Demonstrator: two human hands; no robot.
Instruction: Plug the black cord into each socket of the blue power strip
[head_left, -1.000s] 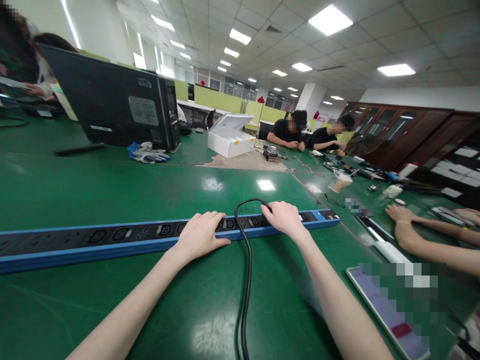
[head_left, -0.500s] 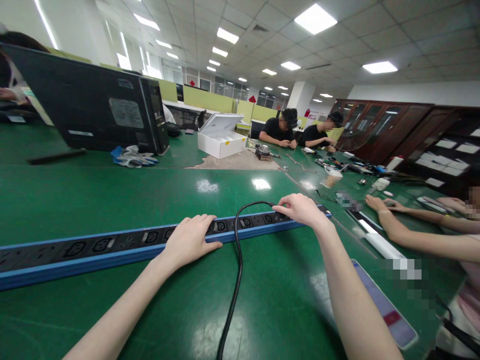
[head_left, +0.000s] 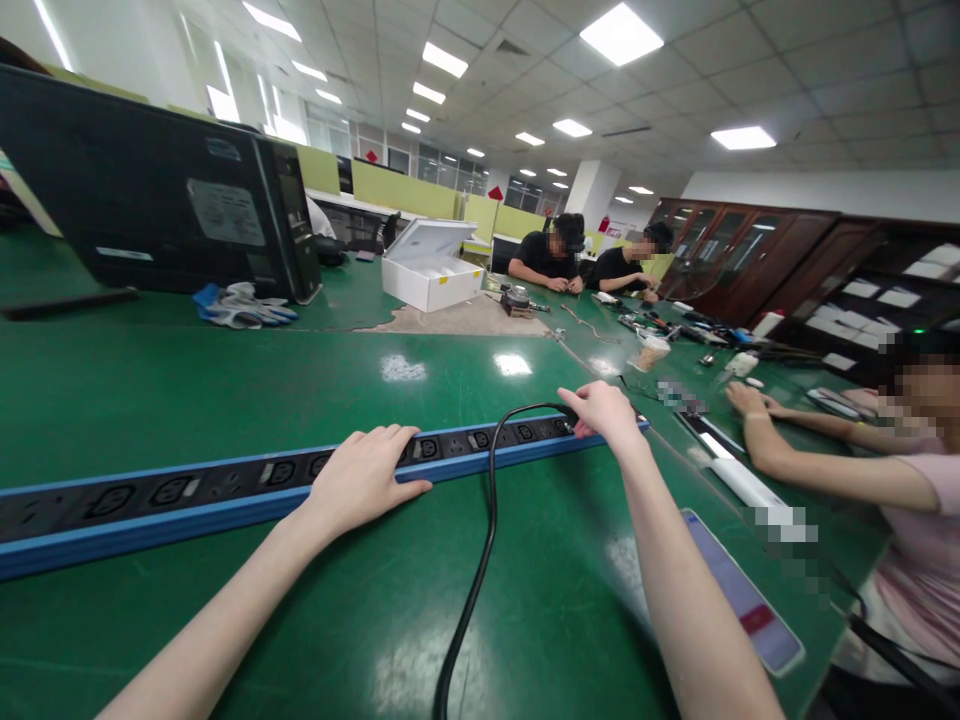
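Note:
A long blue power strip [head_left: 247,512] with a black face of several sockets lies across the green table, running from the left edge to right of centre. My left hand [head_left: 364,470] grips it near the middle, thumb along the front side and fingers over the top. Near the strip's right end, my right hand [head_left: 606,412] is closed on the end of a black power cord [head_left: 489,540]. The plug is mostly hidden by the fingers, so I cannot tell whether it sits in a socket. From there the cord arches over the strip and runs down towards me.
A phone [head_left: 739,590] lies right of my right forearm. Beyond it, a person's hands [head_left: 750,405] work by a white strip-like piece [head_left: 739,470]. Farther back are a white open box [head_left: 433,285], gloves [head_left: 244,305] and a black computer case [head_left: 172,210]. Two people sit at the far side.
My right hand has moved right along the strip with the cord end, and the cord's arch has shifted right. My left hand stays on the strip. The view has turned slightly right.

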